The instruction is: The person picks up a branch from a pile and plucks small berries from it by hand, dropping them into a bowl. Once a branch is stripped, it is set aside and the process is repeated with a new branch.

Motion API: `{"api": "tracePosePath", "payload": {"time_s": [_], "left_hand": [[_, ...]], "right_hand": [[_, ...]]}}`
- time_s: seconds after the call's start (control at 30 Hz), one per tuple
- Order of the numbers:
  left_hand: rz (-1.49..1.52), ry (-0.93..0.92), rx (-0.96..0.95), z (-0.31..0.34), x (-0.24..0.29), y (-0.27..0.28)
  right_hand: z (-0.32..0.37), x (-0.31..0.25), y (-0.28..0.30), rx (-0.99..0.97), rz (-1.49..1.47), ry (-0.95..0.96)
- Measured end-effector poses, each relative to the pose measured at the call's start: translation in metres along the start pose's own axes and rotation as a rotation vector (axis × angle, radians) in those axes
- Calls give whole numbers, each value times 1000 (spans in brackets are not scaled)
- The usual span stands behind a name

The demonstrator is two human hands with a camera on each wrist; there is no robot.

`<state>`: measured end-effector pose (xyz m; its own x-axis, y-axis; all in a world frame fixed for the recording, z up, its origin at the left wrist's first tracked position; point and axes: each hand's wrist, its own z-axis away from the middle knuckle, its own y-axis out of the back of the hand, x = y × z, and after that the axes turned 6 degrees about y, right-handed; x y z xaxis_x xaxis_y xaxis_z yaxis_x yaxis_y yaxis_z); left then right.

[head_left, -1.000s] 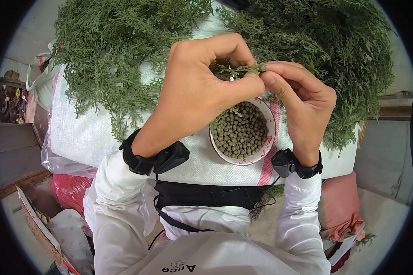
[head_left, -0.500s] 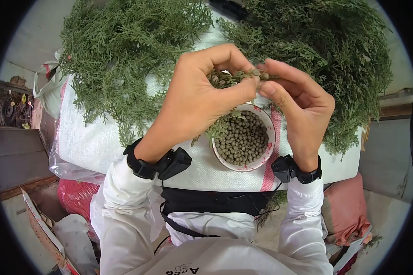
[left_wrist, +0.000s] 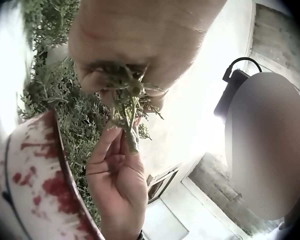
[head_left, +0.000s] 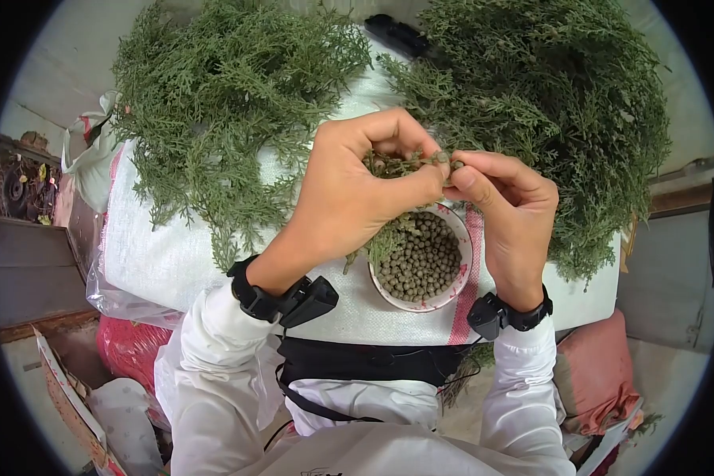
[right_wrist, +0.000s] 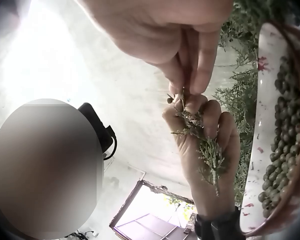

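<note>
My left hand (head_left: 345,178) grips a green conifer sprig (head_left: 389,240) between thumb and fingers, its leafy end hanging below the palm over the bowl. Small round cones (head_left: 457,166) show at the sprig's other end, by the fingertips of both hands. There my right hand (head_left: 516,206) pinches with thumb and forefinger. In the right wrist view the sprig (right_wrist: 210,152) lies across the left palm, right fingertips meeting it at the top. Below both hands stands a white bowl (head_left: 424,306) with red marks, holding many brownish-green cones (head_left: 420,266).
Large heaps of cut conifer branches lie at the back left (head_left: 230,103) and back right (head_left: 547,119). Under everything is a white woven sack (head_left: 174,262) with a pink stripe. A black object (head_left: 397,36) rests between the heaps. Red bags lie beside the seat.
The whole head view has shifted, with bowl and hands lower in it. My right thumb and forefinger, slightly apart half a second ago, now close at a cone on the sprig's end.
</note>
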<state>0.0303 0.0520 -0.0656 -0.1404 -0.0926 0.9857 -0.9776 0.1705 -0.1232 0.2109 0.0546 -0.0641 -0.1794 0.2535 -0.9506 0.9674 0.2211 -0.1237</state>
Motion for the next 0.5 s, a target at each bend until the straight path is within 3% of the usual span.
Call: {"api": "tracePosePath", "payload": {"time_s": [0.5], "left_hand": [[10, 21, 18, 0, -1, -1]], "right_hand": [[-2, -1, 2, -31, 32, 2]]}}
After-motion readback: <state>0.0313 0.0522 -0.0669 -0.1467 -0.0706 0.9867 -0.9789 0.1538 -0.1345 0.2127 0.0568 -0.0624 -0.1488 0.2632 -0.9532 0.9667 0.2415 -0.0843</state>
